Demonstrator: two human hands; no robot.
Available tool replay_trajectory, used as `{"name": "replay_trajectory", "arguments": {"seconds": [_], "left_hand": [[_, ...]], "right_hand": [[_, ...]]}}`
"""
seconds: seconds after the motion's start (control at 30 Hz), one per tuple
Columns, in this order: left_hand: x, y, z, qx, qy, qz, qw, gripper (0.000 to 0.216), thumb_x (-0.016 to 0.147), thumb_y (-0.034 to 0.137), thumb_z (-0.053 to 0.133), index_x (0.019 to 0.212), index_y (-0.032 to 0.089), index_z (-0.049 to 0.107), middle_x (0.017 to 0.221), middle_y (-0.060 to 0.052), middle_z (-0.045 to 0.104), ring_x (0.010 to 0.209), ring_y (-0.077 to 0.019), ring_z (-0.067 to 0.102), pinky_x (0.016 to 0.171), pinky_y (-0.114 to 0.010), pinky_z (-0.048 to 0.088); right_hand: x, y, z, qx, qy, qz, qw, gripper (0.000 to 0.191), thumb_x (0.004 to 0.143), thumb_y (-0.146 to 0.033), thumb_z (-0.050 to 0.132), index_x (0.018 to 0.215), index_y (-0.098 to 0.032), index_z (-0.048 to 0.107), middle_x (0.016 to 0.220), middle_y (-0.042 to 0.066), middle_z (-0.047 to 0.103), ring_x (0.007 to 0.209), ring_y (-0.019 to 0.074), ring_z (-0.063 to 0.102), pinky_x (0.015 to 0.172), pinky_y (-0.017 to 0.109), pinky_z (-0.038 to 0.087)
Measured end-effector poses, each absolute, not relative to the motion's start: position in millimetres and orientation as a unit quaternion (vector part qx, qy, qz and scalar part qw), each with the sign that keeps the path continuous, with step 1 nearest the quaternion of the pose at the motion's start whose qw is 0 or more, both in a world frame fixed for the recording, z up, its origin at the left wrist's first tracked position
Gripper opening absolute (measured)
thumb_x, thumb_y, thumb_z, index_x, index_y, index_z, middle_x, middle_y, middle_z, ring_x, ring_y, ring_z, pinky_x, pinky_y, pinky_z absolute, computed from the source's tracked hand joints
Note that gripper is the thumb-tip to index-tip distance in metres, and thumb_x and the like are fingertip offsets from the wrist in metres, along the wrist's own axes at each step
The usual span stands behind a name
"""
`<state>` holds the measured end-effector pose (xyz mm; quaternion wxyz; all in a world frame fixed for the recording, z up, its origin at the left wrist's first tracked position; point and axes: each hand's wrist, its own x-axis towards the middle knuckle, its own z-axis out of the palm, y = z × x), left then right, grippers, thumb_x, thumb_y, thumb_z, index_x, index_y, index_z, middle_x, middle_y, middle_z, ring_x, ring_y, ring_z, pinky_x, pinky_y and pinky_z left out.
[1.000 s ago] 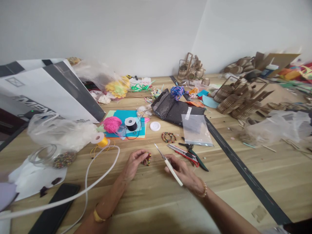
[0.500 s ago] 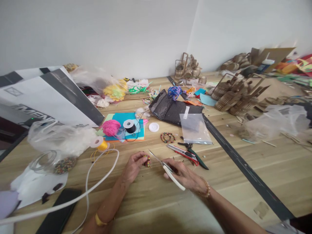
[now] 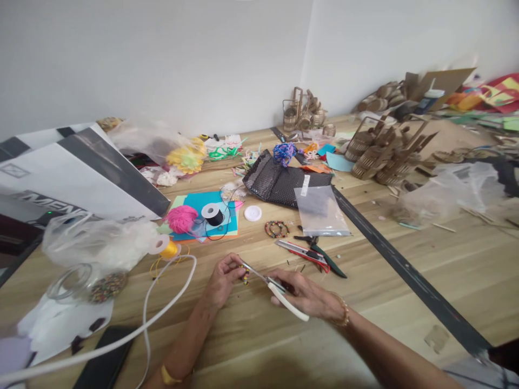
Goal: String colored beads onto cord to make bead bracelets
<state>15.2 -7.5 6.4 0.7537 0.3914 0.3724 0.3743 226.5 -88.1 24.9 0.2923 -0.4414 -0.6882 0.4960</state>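
Note:
My left hand (image 3: 221,278) pinches a small beaded bracelet (image 3: 245,274) just above the wooden table (image 3: 405,324). My right hand (image 3: 308,297) grips white-handled scissors (image 3: 279,294), whose blades point left and reach the beads at my left fingertips. Both hands are closed. Another beaded bracelet (image 3: 277,229) lies flat on the table behind them, and a red utility knife (image 3: 302,252) and dark pliers (image 3: 324,258) lie just beyond my right hand.
A white cable (image 3: 162,302) loops at the left near a black phone (image 3: 101,367), a glass jar of beads (image 3: 95,281) and a yellow thread spool (image 3: 164,247). Pink yarn (image 3: 180,219), a black cord spool (image 3: 213,213), a clear zip bag (image 3: 320,210) and wooden models (image 3: 381,154) sit further back.
My right hand has swung the scissors down and to the left, from pointing up and away to meeting the beaded bracelet in my left hand. The view has drifted slightly right.

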Motion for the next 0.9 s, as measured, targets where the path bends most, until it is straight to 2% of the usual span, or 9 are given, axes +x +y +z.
{"name": "replay_trajectory", "arguments": {"seconds": [0.57, 0.9], "left_hand": [[15.6, -8.1, 6.5, 0.375, 0.343, 0.402, 0.761, 0.036, 0.049, 0.025, 0.087, 0.063, 0.014, 0.056, 0.062, 0.001, 0.068, 0.054, -0.0097, 0.06, 0.053, -0.019, 0.045], [16.0, -8.0, 6.3, 0.386, 0.356, 0.406, 0.748, 0.035, 0.05, 0.024, 0.086, 0.063, 0.015, 0.055, 0.061, 0.001, 0.067, 0.055, -0.0099, 0.059, 0.054, -0.02, 0.045]], "right_hand": [[219.6, -91.7, 14.6, -0.434, -0.663, 0.531, 0.302, 0.031, 0.087, -0.041, 0.054, 0.101, -0.014, 0.059, 0.073, -0.002, 0.048, 0.06, 0.0091, 0.038, 0.053, 0.019, 0.031], [218.6, -92.5, 17.8, -0.447, -0.679, 0.499, 0.3, 0.031, 0.086, -0.039, 0.055, 0.104, -0.014, 0.061, 0.074, -0.001, 0.05, 0.062, 0.0096, 0.041, 0.055, 0.019, 0.033]]}}
